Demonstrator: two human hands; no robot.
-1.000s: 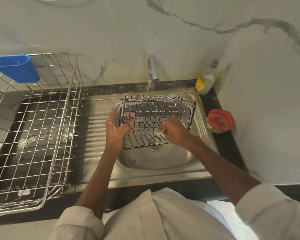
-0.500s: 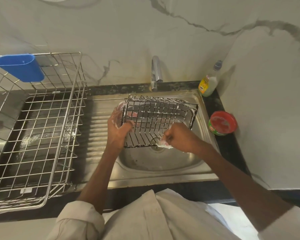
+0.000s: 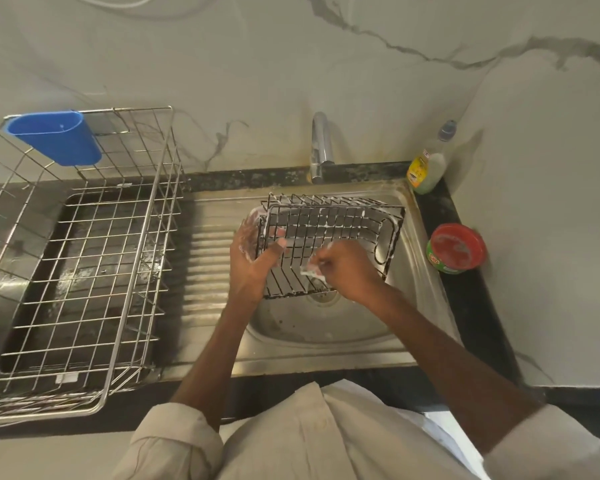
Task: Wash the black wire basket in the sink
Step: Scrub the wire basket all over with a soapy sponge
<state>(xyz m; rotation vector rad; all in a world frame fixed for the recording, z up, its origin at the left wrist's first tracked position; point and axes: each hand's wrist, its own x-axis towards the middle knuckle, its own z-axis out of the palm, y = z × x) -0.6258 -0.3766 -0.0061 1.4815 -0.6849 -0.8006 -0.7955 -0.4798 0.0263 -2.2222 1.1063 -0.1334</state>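
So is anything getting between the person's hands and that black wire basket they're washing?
Nothing visible does. The left hand grips the left end of the black wire basket directly. The right hand presses a small soapy scrubber against its wires, over the sink.

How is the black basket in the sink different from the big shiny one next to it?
The black wire basket is smaller and dark; the silver wire rack is bigger and shiny. The black wire basket is tilted up over the sink, soapy, with the left hand holding it while the right hand scrubs; the silver wire rack sits flat on the counter, untouched, with a blue cup hooked on. Both are wire grids.
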